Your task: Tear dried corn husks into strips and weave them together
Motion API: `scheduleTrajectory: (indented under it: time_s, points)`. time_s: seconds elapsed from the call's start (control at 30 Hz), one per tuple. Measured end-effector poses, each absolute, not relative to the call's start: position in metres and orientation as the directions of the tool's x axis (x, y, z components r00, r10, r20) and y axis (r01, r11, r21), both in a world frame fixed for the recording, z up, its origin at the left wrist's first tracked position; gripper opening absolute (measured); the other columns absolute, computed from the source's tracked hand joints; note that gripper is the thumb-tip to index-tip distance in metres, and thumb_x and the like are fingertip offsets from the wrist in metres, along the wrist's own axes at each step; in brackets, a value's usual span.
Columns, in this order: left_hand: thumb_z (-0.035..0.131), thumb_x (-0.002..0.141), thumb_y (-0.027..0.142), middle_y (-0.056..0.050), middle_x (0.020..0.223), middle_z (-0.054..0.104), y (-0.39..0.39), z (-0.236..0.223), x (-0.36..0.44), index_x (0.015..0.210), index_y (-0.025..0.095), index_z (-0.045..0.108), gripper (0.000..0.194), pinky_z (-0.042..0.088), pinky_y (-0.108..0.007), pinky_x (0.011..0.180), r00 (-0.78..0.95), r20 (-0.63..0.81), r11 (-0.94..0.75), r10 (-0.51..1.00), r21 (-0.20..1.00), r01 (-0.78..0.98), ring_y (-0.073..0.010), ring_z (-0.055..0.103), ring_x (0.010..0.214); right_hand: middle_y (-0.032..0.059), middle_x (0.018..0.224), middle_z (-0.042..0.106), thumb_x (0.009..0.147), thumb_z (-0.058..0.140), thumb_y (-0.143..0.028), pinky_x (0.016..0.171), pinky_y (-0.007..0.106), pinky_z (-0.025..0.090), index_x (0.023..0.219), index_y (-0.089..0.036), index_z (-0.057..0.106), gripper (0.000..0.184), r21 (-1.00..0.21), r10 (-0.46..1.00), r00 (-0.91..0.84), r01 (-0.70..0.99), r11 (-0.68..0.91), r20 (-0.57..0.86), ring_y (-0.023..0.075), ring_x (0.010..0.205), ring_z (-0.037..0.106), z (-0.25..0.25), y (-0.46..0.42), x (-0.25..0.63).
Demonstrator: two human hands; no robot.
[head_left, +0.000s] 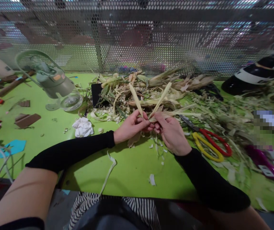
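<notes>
My left hand and my right hand meet over the green table, fingertips close together. Pinched in the left fingers is a pale strip of corn husk that sticks up and leans left. A second corn husk strip rises from between the hands and leans right, with more husk running out to the right of my right fingers. Where the strips join is hidden by the fingers. Behind the hands lies a heap of dried husks. Scissors with red and yellow handles rest just right of my right hand.
A perforated metal screen stands along the back. On the left are a green-lidded bottle, crumpled white paper, a blue paper piece and a white cable. A black bottle and a purple tool sit on the right.
</notes>
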State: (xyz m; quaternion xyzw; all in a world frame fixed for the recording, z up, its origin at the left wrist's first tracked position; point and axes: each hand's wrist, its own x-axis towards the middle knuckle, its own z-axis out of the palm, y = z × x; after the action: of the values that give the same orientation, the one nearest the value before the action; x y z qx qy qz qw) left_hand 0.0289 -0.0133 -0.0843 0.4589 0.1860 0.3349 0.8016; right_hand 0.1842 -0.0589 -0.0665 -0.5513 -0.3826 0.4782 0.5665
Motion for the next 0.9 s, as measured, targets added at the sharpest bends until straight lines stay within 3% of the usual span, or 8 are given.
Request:
scheduleTrajectory:
  time_s: [0.17,0.3,0.47,0.6,0.73,0.9]
  points:
    - [0.078,0.086,0.029,-0.002,0.083,0.073,-0.014,-0.086,0.029,0.093,0.017,0.051,0.03,0.055,-0.024,0.072,0.758,0.054,0.343,0.65,0.869,-0.356,-0.0104,0.072,0.076,-0.0061,0.049,0.05,0.061,0.09,-0.055,0.039,0.017,0.029,0.065,-0.018,0.06,0.047,-0.983,0.95,0.27,-0.136,-0.122,-0.155,0.0045,0.044,0.039,-0.066,-0.057,0.185]
    - [0.078,0.085,0.035,-0.003,0.087,0.073,-0.013,-0.09,0.03,0.093,0.014,0.057,0.031,0.056,-0.022,0.069,0.755,0.075,0.309,0.651,0.883,-0.354,-0.0093,0.071,0.073,-0.0074,0.049,0.049,0.062,0.09,-0.051,0.039,0.018,0.029,0.067,-0.019,0.06,0.044,-0.99,0.947,0.302,-0.114,-0.078,-0.109,0.0047,0.044,0.04,-0.07,-0.057,0.188]
    - [0.07,0.091,0.02,0.0,0.081,0.07,-0.012,-0.087,0.031,0.099,0.015,0.057,0.016,0.054,-0.018,0.065,0.67,-0.02,0.358,0.742,0.857,-0.371,-0.0075,0.07,0.07,-0.006,0.061,0.058,0.069,0.087,-0.048,0.046,0.021,0.037,0.091,-0.019,0.069,0.041,-0.997,0.961,0.275,-0.073,0.03,0.009,0.0068,0.05,0.047,-0.069,-0.057,0.187]
    - [0.061,0.094,0.008,0.001,0.074,0.068,-0.012,-0.08,0.033,0.095,0.014,0.057,0.008,0.054,-0.018,0.067,0.592,-0.127,0.419,0.796,0.821,-0.388,-0.0074,0.069,0.07,-0.0057,0.072,0.065,0.068,0.089,-0.042,0.053,0.024,0.045,0.104,-0.021,0.063,0.049,-0.996,0.95,0.308,-0.063,0.069,0.046,0.0082,0.054,0.052,-0.07,-0.057,0.186]
    - [0.059,0.094,0.005,0.0,0.074,0.07,-0.013,-0.074,0.033,0.092,0.014,0.057,0.009,0.056,-0.017,0.07,0.546,-0.199,0.468,0.813,0.781,-0.412,-0.0063,0.069,0.07,-0.0038,0.075,0.068,0.073,0.086,-0.043,0.055,0.028,0.049,0.107,-0.023,0.056,0.05,-0.987,0.925,0.352,0.12,0.108,0.144,0.0127,0.058,0.058,-0.068,-0.061,0.186]
    - [0.059,0.094,0.004,-0.002,0.083,0.073,-0.01,-0.071,0.031,0.093,0.013,0.058,0.009,0.058,-0.019,0.075,0.521,-0.227,0.489,0.822,0.751,-0.444,-0.0057,0.069,0.068,0.0029,0.079,0.069,0.078,0.081,-0.051,0.061,0.035,0.054,0.103,-0.023,0.053,0.046,-0.934,0.94,0.242,0.322,0.157,0.242,0.0205,0.07,0.065,-0.061,-0.067,0.182]
